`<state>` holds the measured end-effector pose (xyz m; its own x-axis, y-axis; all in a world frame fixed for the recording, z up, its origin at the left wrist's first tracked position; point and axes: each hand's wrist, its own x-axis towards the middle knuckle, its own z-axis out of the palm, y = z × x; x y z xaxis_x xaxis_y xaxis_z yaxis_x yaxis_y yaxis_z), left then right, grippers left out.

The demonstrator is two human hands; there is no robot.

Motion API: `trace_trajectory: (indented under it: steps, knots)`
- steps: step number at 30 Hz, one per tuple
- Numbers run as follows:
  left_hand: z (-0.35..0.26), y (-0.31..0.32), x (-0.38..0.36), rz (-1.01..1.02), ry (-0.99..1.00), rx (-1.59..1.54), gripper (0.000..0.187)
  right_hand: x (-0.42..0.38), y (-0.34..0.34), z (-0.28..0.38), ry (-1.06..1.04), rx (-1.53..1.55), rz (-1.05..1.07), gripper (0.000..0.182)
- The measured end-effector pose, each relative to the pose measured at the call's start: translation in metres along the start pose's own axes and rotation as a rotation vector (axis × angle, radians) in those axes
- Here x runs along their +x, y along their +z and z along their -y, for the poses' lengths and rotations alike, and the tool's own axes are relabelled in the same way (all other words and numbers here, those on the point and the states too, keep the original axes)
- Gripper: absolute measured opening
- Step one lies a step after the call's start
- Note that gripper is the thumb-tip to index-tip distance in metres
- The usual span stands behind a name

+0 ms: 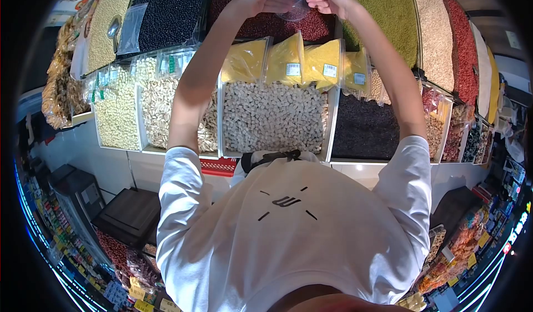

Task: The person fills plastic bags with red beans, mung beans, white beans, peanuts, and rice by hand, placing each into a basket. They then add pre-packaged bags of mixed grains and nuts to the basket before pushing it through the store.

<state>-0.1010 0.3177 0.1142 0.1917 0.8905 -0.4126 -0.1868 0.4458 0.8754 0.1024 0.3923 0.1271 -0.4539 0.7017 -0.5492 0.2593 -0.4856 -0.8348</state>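
Note:
At the top centre, a clear plastic bag (294,13) stretches between both hands over a bin of dark red beans (316,28). My left hand (260,0) is closed on its left side, some fingers showing through the film. The thumb and fingers of my right hand (331,1) pinch its right edge. Nothing can be made out inside the bag. Just below lies a row of sealed bags of yellow grain (284,59) with white labels.
Black beans (166,12) fill the bin left of the red ones; green beans (383,17) are on the right. A metal scoop (114,27) lies at the left. Nearer are bins of whitish cubes (275,115), pale slices (158,103) and dark grains (366,126). A red basket (218,166) stands below.

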Motion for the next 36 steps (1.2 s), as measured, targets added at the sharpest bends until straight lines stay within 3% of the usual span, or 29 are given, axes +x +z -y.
trace_trajectory:
  steps: [2, 5, 7, 13, 17, 20, 22, 23, 28, 30, 34, 36]
  knots:
    - [0.000, -0.012, 0.009, -0.010, -0.018, -0.001, 0.039, -0.005, 0.002, 0.008, 0.005, 0.020, 0.028, 0.040]
    - [-0.002, -0.019, 0.015, 0.001, -0.069, -0.168, 0.051, -0.023, 0.011, 0.021, -0.114, -0.029, -0.047, 0.032]
    - [-0.016, -0.012, 0.008, -0.143, -0.044, -0.118, 0.045, -0.035, 0.017, 0.033, -0.153, -0.018, -0.062, 0.031]
    - [-0.049, 0.001, -0.021, -0.154, 0.029, -0.086, 0.040, -0.070, 0.030, 0.068, -0.226, -0.013, -0.132, 0.029]
    - [-0.031, -0.012, -0.018, -0.155, 0.048, 0.023, 0.047, -0.069, 0.022, 0.055, -0.311, -0.052, -0.109, 0.025]
    - [-0.007, -0.017, -0.024, -0.205, 0.161, 0.105, 0.030, -0.063, 0.009, 0.027, -0.392, -0.055, -0.092, 0.020]
    - [0.003, -0.007, -0.044, -0.077, 0.390, -0.027, 0.023, -0.068, 0.007, 0.010, -0.651, -0.422, -0.070, 0.030]
    - [0.006, 0.000, -0.050, -0.077, 0.398, -0.037, 0.037, -0.074, 0.005, 0.003, -0.651, -0.463, -0.034, 0.023]
    - [0.020, 0.020, -0.069, 0.137, 0.289, -0.148, 0.042, -0.111, 0.019, -0.052, -0.909, -0.632, 0.022, 0.020]
    - [0.022, 0.030, -0.073, -0.037, 0.247, -0.367, 0.039, -0.132, 0.019, -0.064, -0.916, -0.681, 0.028, 0.018]
    - [0.032, 0.031, -0.071, -0.056, 0.392, -0.367, 0.036, -0.157, 0.018, -0.083, -0.843, -0.778, 0.002, 0.019]
    - [0.035, 0.032, -0.078, -0.130, 0.449, -0.316, 0.030, -0.175, 0.020, -0.084, -0.443, -0.751, -0.036, 0.015]
